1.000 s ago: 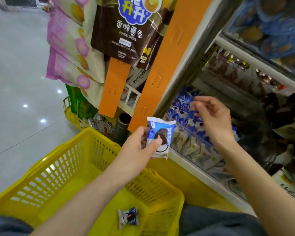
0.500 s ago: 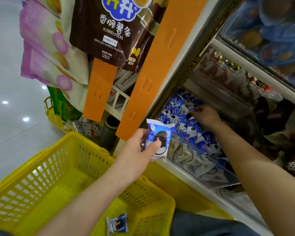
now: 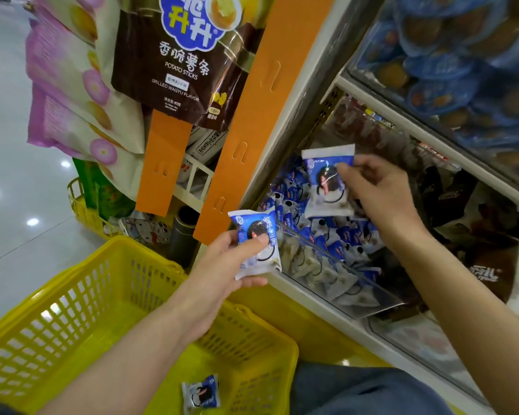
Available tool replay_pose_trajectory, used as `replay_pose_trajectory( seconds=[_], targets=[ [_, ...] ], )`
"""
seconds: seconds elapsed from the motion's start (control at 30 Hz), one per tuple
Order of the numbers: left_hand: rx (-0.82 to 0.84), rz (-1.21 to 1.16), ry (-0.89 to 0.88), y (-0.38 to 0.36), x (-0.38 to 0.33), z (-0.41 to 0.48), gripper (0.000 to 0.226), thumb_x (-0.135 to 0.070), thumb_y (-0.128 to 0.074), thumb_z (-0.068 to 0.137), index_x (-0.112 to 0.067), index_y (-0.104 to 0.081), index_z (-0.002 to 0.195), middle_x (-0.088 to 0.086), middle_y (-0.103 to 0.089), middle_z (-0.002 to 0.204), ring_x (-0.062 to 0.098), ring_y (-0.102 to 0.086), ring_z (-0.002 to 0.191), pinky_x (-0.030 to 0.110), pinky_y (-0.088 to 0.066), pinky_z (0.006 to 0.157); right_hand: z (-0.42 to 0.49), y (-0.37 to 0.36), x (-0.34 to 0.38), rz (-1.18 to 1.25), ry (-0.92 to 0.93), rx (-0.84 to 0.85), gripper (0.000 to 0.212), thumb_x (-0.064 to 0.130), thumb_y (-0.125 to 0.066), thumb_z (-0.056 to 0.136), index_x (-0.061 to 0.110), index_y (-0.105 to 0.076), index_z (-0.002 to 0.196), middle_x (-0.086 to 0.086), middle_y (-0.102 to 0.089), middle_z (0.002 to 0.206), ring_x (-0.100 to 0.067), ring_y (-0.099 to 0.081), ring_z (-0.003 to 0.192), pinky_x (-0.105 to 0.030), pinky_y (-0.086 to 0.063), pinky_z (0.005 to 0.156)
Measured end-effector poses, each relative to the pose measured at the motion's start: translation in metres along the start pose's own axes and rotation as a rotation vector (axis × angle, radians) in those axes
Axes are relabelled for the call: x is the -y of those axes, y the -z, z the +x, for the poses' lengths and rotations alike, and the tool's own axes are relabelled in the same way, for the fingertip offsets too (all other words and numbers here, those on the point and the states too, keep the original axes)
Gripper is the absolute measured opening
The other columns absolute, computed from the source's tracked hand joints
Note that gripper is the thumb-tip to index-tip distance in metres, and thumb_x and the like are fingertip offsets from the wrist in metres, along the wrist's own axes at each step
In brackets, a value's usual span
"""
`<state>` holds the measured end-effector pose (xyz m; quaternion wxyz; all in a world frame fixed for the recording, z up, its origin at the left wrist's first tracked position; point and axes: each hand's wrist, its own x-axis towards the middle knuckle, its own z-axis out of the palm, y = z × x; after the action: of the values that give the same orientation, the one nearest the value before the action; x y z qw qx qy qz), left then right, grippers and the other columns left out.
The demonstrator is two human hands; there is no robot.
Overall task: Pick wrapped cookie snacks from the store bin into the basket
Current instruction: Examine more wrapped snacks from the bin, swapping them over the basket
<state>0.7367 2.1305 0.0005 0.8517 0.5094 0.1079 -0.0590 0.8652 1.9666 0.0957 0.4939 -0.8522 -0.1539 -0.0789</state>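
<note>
The left hand [image 3: 222, 274] grips one cookie pack [image 3: 256, 247] near the yellow basket [image 3: 72, 283], seemingly ready to drop it; the right hand [image 3: 378, 193] pinches a second cookie pack [image 3: 327, 181] above the store bin [image 3: 327, 265]; a third cookie pack [image 3: 201, 393] lies in the basket

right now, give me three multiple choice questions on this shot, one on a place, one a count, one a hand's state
1. Where does the loose packet lie? A) in the yellow basket B) on the floor C) on a shelf
2. How many packets are held in hands? A) one B) two C) three
3. The right hand is: A) open, empty B) gripping the basket rim C) pinching the upper packet above the bin
Key: 1 A, it lies on the basket's bottom; 2 B, the left hand holds the lower packet, the right the upper; 3 C, its fingers pinch that packet's edge.
</note>
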Motion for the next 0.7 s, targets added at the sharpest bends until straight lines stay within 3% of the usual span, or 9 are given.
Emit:
replay_pose_trajectory(
  seconds=[0.1,0.27,0.33,0.43,0.57,0.7],
  targets=[
    [0.077,-0.018,-0.017,-0.004,0.0,-0.005,0.073,-0.045,-0.068,0.059,-0.017,-0.051,0.124,0.003,-0.067,0.113,0.018,-0.066,0.099,0.031,-0.055,0.075,-0.038,-0.006,0.015,0.199,-0.119,0.228,0.006,0.012,-0.063,0.085,0.012,-0.065,0.091,0.0,-0.073,0.076,-0.006,-0.068,0.066,-0.017,-0.053,0.055],
    [0.162,0.01,-0.019,-0.012,0.008,-0.013,0.055,-0.031,-0.067,0.072,-0.025,-0.051,0.125,-0.001,-0.068,0.114,0.016,-0.065,0.104,0.039,-0.054,0.085,-0.085,-0.034,0.01,0.219,-0.188,0.42,0.011,0.008,-0.065,0.082,0.017,-0.062,0.076,0.006,-0.067,0.061,-0.004,-0.062,0.054,-0.016,-0.051,0.052],
    [0.138,0.02,-0.035,-0.012,0.01,-0.015,0.046,-0.02,-0.063,0.082,-0.025,-0.052,0.126,0.0,-0.067,0.116,0.017,-0.064,0.106,0.041,-0.055,0.085,-0.09,-0.039,0.005,0.182,-0.14,0.362,0.012,0.013,-0.06,0.087,0.022,-0.062,0.08,0.009,-0.067,0.066,-0.002,-0.062,0.061,-0.017,-0.053,0.055],
    [0.088,0.07,-0.06,-0.01,0.006,-0.016,0.047,-0.021,-0.062,0.084,-0.024,-0.049,0.13,-0.004,-0.066,0.119,0.011,-0.063,0.107,0.031,-0.054,0.085,-0.087,-0.036,-0.001,-0.004,-0.062,0.264,0.012,0.023,-0.056,0.09,0.034,-0.058,0.094,0.014,-0.065,0.092,0.006,-0.059,0.08,-0.009,-0.048,0.062],
    [0.081,0.097,-0.063,-0.01,0.0,-0.017,0.073,-0.037,-0.066,0.069,-0.028,-0.038,0.136,-0.005,-0.059,0.127,0.014,-0.055,0.118,0.045,-0.041,0.104,-0.081,-0.03,-0.002,-0.031,-0.097,0.452,0.017,0.019,-0.056,0.09,0.029,-0.06,0.103,0.011,-0.067,0.103,0.004,-0.061,0.088,-0.01,-0.048,0.072],
    [0.039,0.136,-0.044,-0.011,-0.003,-0.014,0.063,-0.028,-0.065,0.08,-0.03,-0.034,0.135,-0.008,-0.056,0.127,0.007,-0.054,0.114,0.033,-0.044,0.099,-0.071,-0.023,-0.002,0.047,-0.199,0.542,0.018,0.018,-0.06,0.088,0.028,-0.062,0.102,0.005,-0.07,0.104,-0.006,-0.065,0.092,-0.019,-0.055,0.07]
  ],
)
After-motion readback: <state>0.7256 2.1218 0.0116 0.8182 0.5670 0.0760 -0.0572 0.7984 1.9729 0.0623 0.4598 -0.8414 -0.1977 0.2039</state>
